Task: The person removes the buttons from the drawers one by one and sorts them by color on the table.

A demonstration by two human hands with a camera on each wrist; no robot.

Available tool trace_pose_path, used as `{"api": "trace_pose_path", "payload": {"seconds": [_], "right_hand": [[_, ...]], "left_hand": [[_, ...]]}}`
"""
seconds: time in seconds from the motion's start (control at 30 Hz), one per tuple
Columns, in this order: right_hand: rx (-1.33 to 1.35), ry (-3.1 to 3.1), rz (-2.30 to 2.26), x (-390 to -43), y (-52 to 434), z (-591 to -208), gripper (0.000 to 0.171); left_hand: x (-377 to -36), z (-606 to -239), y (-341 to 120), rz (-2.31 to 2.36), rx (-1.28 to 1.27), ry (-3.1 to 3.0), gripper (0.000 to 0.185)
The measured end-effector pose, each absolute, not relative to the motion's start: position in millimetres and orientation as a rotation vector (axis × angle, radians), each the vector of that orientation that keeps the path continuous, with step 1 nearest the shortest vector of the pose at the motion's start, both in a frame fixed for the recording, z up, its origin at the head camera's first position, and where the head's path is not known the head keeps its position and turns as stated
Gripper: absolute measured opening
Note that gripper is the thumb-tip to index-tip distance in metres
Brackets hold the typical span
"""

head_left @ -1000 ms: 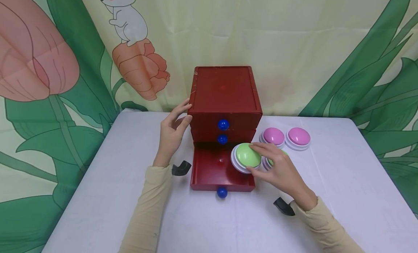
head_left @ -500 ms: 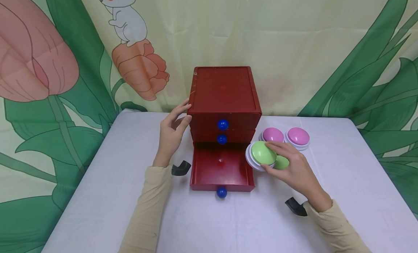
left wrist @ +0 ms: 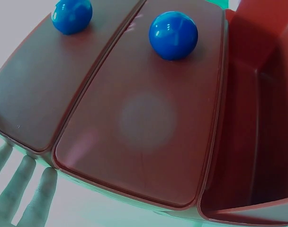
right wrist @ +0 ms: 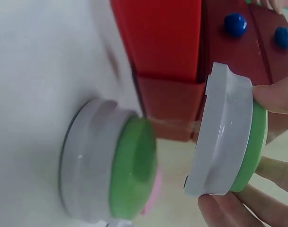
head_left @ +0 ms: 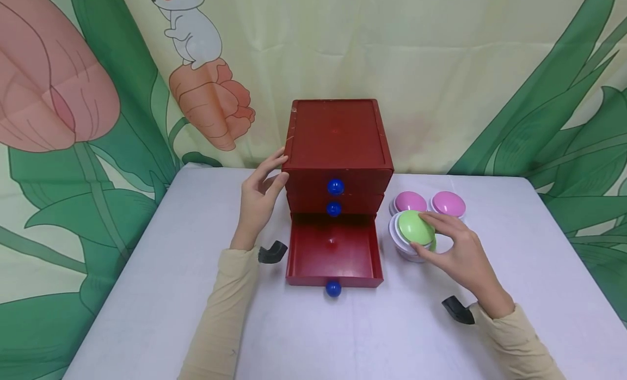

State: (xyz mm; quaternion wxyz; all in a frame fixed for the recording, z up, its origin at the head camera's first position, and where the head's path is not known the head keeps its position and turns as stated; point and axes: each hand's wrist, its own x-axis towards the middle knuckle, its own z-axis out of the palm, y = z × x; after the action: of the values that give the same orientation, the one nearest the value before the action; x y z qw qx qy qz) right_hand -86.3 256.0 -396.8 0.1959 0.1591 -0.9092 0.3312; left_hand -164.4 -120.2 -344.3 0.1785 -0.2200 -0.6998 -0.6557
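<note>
My right hand [head_left: 458, 252] grips a round push button [head_left: 415, 227] with a green dome and white base by its rim, thumb on one side and fingers on the other. In the right wrist view it hangs apart above a second green push button [right wrist: 134, 170], which stands on the table and is mostly hidden in the head view. My left hand [head_left: 257, 206] touches the left side of a dark red drawer cabinet [head_left: 337, 135] with extended fingers. The cabinet's bottom drawer [head_left: 333, 255] is pulled out, and nothing lies in it.
Two pink push buttons [head_left: 410, 200] [head_left: 448, 203] stand behind the green ones, right of the cabinet. Blue ball knobs [head_left: 335, 187] stick out from the drawer fronts. A printed curtain [head_left: 441, 86] hangs behind the white table [head_left: 147, 271].
My right hand has carried the green push button rightward, from over the open drawer to above the other green one. The left hand and the cabinet stay where they were.
</note>
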Motion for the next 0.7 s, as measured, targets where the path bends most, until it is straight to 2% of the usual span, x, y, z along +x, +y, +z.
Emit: {"api": "trace_pose_path", "payload": {"seconds": [0.7], "right_hand": [[0.242,-2.626,0.893,-85,289,-409,0.063]], "left_hand": [[-165,-344,-120,-1.85,-0.614,-1.981,0.036]]}}
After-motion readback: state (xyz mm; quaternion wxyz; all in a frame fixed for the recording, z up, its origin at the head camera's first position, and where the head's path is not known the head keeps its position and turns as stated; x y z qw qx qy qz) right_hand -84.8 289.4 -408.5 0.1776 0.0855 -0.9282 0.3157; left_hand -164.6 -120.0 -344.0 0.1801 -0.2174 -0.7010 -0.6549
